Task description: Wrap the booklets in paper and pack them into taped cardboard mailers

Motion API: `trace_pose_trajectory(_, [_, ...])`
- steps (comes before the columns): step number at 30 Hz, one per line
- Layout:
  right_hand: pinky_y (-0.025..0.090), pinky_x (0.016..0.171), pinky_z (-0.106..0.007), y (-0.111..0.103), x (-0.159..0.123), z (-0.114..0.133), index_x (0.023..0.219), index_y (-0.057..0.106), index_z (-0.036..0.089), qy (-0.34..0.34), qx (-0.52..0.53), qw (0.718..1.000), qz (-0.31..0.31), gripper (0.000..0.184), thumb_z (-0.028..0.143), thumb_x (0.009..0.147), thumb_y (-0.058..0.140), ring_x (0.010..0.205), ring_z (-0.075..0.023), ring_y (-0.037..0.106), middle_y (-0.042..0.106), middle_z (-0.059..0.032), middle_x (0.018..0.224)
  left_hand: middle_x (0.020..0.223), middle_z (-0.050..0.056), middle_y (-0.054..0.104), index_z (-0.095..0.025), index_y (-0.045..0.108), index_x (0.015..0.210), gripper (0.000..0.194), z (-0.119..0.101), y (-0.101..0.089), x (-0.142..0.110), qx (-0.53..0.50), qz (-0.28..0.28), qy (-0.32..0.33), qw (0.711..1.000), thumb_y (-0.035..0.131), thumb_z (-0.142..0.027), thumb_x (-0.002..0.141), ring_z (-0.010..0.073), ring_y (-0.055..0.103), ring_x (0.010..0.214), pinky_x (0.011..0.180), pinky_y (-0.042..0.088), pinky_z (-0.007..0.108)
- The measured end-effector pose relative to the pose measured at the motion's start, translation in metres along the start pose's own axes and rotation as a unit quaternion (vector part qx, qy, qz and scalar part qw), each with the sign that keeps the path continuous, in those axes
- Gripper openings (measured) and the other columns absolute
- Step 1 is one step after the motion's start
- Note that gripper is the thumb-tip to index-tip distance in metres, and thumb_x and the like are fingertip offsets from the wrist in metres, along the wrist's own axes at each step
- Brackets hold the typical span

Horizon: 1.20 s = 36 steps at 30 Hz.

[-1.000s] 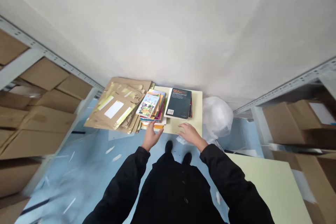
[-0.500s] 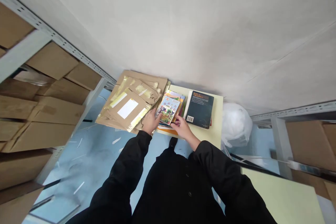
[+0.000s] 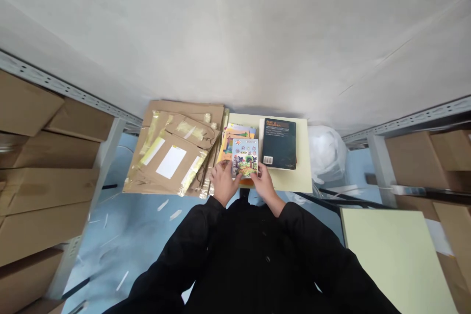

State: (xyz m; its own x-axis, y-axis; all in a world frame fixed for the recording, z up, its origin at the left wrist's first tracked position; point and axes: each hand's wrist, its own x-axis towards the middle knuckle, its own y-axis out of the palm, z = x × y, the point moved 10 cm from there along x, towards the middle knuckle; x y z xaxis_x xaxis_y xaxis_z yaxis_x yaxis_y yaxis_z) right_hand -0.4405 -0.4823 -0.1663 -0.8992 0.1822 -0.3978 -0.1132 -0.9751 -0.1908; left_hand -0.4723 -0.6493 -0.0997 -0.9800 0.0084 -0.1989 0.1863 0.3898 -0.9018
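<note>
A small picture book [image 3: 245,153] with a light blue cover and painted trees is held by its lower corners. My left hand [image 3: 225,180] grips its left side, thumb on the cover. On the right edge my right hand [image 3: 262,180] has hold of it in the same way. Under and behind it lie other colourful books [image 3: 227,143], partly hidden. Just to the right, a thick dark book [image 3: 279,143] with a barcode rests on top of another on the pale yellow table [image 3: 287,181].
Flattened cardboard [image 3: 176,147] with tape and white labels covers the table's left end. A white plastic bag [image 3: 327,153] stands right of the table. Shelves with cardboard boxes [image 3: 47,181] flank both sides. A second pale tabletop [image 3: 393,255] is at lower right. Paper scraps [image 3: 175,214] litter the blue floor.
The small picture book has moved right and toward me and turned straighter, uncovering more of the books behind it. Both hands now grip its lower corners. The view has shifted slightly.
</note>
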Motion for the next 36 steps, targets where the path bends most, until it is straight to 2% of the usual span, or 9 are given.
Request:
trace_pose_trajectory(5, [0.054, 0.078, -0.036, -0.010, 0.002, -0.003, 0.120, 0.050, 0.021, 0.056, 0.079, 0.995, -0.018, 0.047, 0.034, 0.076, 0.061, 0.092, -0.0218, 0.063, 0.066, -0.0082, 0.100, 0.125, 0.021, 0.047, -0.014, 0.049, 0.129, 0.058, -0.004, 0.005, -0.002, -0.037, 0.021, 0.008, 0.999, 0.060, -0.044, 0.081, 0.0386, 0.044, 0.114, 0.090, 0.038, 0.052])
trace_pose_trajectory(9, [0.053, 0.068, -0.032, -0.015, -0.006, 0.002, 0.109, 0.056, 0.021, 0.072, 0.131, 0.988, 0.023, 0.044, 0.037, 0.070, 0.065, 0.082, -0.0203, 0.064, 0.068, -0.0060, 0.095, 0.119, 0.018, 0.054, -0.014, 0.050, 0.122, 0.049, -0.011, 0.002, -0.002, -0.177, 0.022, 0.053, 0.982, 0.061, -0.038, 0.081, 0.0328, 0.051, 0.112, 0.095, 0.041, 0.048])
trace_pose_trajectory(11, [0.052, 0.066, -0.030, -0.027, -0.014, 0.004, 0.106, 0.056, 0.021, 0.071, 0.147, 0.986, 0.015, 0.042, 0.038, 0.069, 0.066, 0.082, -0.0202, 0.064, 0.067, -0.0059, 0.097, 0.115, 0.015, 0.059, -0.015, 0.047, 0.123, 0.048, -0.017, 0.008, -0.003, -0.298, 0.069, 0.065, 0.950, 0.059, -0.037, 0.083, 0.0268, 0.058, 0.104, 0.090, 0.047, 0.042])
trace_pose_trajectory(13, [0.052, 0.066, -0.029, -0.042, -0.022, 0.006, 0.104, 0.055, 0.022, 0.062, 0.156, 0.986, 0.002, 0.039, 0.038, 0.070, 0.066, 0.085, -0.0201, 0.064, 0.067, -0.0057, 0.098, 0.113, 0.014, 0.063, -0.016, 0.040, 0.128, 0.053, -0.026, 0.022, -0.007, -0.410, 0.133, 0.047, 0.901, 0.058, -0.040, 0.084, 0.0222, 0.064, 0.096, 0.083, 0.051, 0.037])
trace_pose_trajectory(16, [0.052, 0.069, -0.030, -0.068, -0.039, 0.006, 0.102, 0.054, 0.022, 0.047, 0.170, 0.984, -0.028, 0.037, 0.039, 0.071, 0.066, 0.087, -0.0202, 0.064, 0.067, -0.0056, 0.099, 0.107, 0.012, 0.068, -0.016, 0.041, 0.125, 0.059, -0.043, 0.045, -0.017, -0.496, 0.216, 0.010, 0.841, 0.059, -0.051, 0.081, 0.0205, 0.067, 0.091, 0.079, 0.053, 0.034])
trace_pose_trajectory(21, [0.053, 0.072, -0.032, -0.119, -0.081, -0.004, 0.097, 0.056, 0.022, 0.034, 0.206, 0.970, -0.123, 0.037, 0.040, 0.069, 0.071, 0.084, -0.0192, 0.063, 0.067, -0.0045, 0.097, 0.102, 0.011, 0.070, -0.015, 0.055, 0.103, 0.058, -0.091, 0.080, -0.039, -0.474, 0.356, 0.015, 0.805, 0.065, -0.062, 0.072, 0.0188, 0.069, 0.076, 0.073, 0.055, 0.033])
trace_pose_trajectory(26, [0.052, 0.076, -0.034, -0.185, -0.143, -0.021, 0.085, 0.060, 0.021, 0.016, 0.251, 0.937, -0.241, 0.033, 0.048, 0.069, 0.072, 0.082, -0.0187, 0.063, 0.068, -0.0027, 0.087, 0.084, 0.005, 0.069, -0.015, 0.060, 0.100, 0.045, -0.159, 0.096, -0.069, -0.414, 0.443, 0.129, 0.784, 0.064, -0.053, 0.077, 0.0145, 0.064, 0.066, 0.065, 0.052, 0.028])
trace_pose_trajectory(32, [0.052, 0.077, -0.036, -0.285, -0.237, -0.045, 0.094, 0.063, 0.021, -0.040, 0.299, 0.868, -0.394, 0.042, 0.052, 0.067, 0.074, 0.078, -0.0174, 0.062, 0.068, -0.0016, 0.082, 0.089, 0.006, 0.069, -0.014, 0.062, 0.098, 0.037, -0.233, 0.113, -0.141, -0.326, 0.506, 0.247, 0.759, 0.060, -0.047, 0.081, 0.0150, 0.062, 0.070, 0.068, 0.052, 0.028])
trace_pose_trajectory(36, [0.054, 0.074, -0.036, -0.341, -0.302, -0.075, 0.100, 0.065, 0.020, -0.041, 0.312, 0.830, -0.461, 0.049, 0.053, 0.065, 0.075, 0.071, -0.0156, 0.062, 0.065, 0.0010, 0.072, 0.098, 0.008, 0.070, -0.015, 0.063, 0.098, 0.038, -0.274, 0.129, -0.202, -0.283, 0.535, 0.298, 0.738, 0.059, -0.049, 0.080, 0.0189, 0.064, 0.079, 0.073, 0.053, 0.032])
